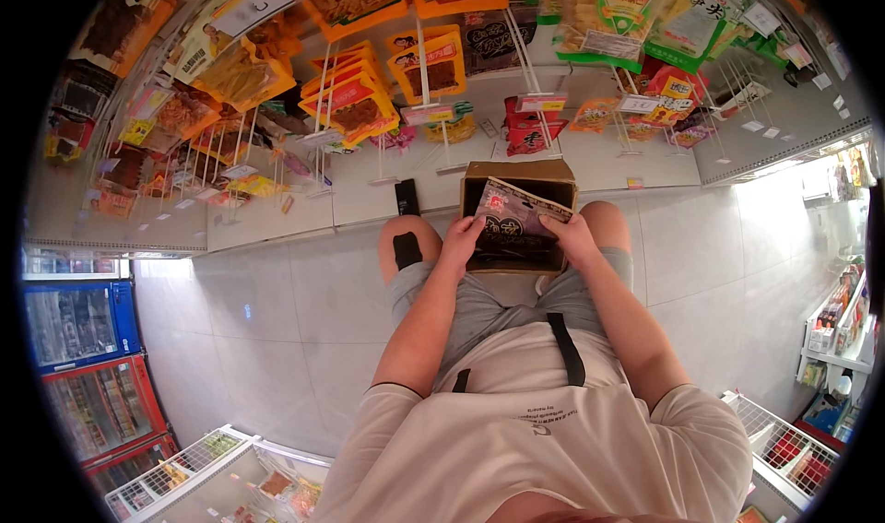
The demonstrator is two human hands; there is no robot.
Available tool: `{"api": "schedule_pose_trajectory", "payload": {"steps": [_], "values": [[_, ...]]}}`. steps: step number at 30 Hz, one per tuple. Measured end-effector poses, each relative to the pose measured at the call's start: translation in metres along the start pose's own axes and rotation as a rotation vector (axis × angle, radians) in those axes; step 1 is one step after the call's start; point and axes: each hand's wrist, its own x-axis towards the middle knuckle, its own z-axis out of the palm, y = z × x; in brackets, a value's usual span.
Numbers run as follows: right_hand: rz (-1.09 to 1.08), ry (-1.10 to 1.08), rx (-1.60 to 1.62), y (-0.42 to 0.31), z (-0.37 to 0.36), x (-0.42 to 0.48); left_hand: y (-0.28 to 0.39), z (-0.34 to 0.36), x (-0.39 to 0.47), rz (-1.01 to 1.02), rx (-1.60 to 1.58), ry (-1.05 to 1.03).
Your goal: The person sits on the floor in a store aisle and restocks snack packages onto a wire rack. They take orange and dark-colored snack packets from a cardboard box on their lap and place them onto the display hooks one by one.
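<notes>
A dark purple-and-black printed snack packet (513, 213) is held flat between my two hands over an open cardboard box (520, 170). My left hand (462, 238) grips its left edge, thumb on top. The thumb of my right hand (571, 235) presses on the packet's right side, with the fingers underneath out of sight. The box stands between my knees, against the shelf base. Its dark inside is mostly covered by the packet, so I cannot tell what lies in it. A similar dark packet (489, 41) hangs on the rack above.
Orange snack packets (354, 101) hang on wire hooks with price tags ahead. Red packets (529, 132) rest on the white bottom shelf (276, 220). A black phone-like device (407, 197) lies by my left knee. Glass-fronted coolers (72, 326) line the left; wire-basket racks (788, 440) stand behind.
</notes>
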Motion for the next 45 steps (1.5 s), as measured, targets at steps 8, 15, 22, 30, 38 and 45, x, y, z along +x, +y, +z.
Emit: {"api": "schedule_pose_trajectory", "payload": {"steps": [8, 15, 22, 30, 38, 45], "values": [[-0.298, 0.129, -0.467, -0.086, 0.013, 0.035, 0.026, 0.008, -0.013, 0.018, 0.266, -0.021], [-0.312, 0.121, -0.400, -0.138, 0.030, 0.070, 0.007, 0.006, -0.002, 0.048, 0.233, 0.014], [-0.231, 0.129, -0.322, -0.136, 0.025, 0.089, 0.014, 0.006, -0.007, 0.110, 0.198, -0.042], [-0.386, 0.087, -0.141, -0.139, 0.022, 0.105, 0.008, 0.008, -0.005, 0.120, 0.253, -0.001], [-0.295, 0.141, -0.229, -0.147, 0.021, 0.120, 0.007, 0.007, -0.004, 0.136, 0.238, -0.003], [-0.268, 0.134, -0.256, -0.147, 0.030, 0.109, 0.014, 0.008, -0.008, 0.086, 0.276, -0.030]]}}
